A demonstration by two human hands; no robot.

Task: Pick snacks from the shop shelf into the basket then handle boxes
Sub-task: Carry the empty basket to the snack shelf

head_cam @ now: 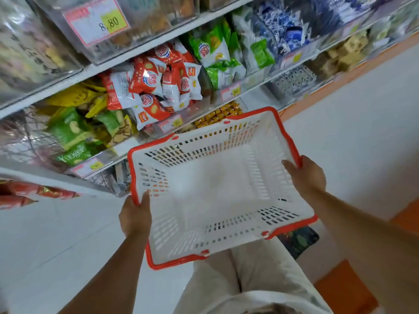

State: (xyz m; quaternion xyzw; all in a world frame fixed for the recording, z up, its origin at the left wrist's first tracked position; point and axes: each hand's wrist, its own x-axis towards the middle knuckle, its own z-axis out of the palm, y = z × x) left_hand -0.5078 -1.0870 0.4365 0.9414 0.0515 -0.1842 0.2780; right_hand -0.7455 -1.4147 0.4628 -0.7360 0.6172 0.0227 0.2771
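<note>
Far left is mostly blur: clear bins, and some red wrappers [18, 196] down on the lowest shelf. Next come yellow bags [74, 96] and green bags [68, 132] with white lettering too smeared for me to read, plus a tag under them [90, 166] that I can't make out either. Up top there's a pink-edged price tag [96, 21] with a yellow patch, reading 8.80.

The left hand [135, 214] grips the red rim at the basket's left corner, with the thumb hooked over the inside. The basket [210, 189] is white slotted plastic with red trim. It's held in the air, a bit tilted, right in front of the lower shelves and above the person's light trousers [238, 279].

Above it sits a pile of red-and-white snack packs [158, 82] with a round blue-and-red logo, brand not legible. The tag under them [173, 124] says 8.80. Little yellow-orange sweets [222, 114] peek out just behind the basket's far rim.

Right of those are green-and-white packs [215, 48] with the same logo, over another 8.80 tag [231, 91]. The right hand [305, 175] clamps the right rim, fingers curled inside. Further right are blue-and-white packs [283, 26] and white floor [362, 109].
</note>
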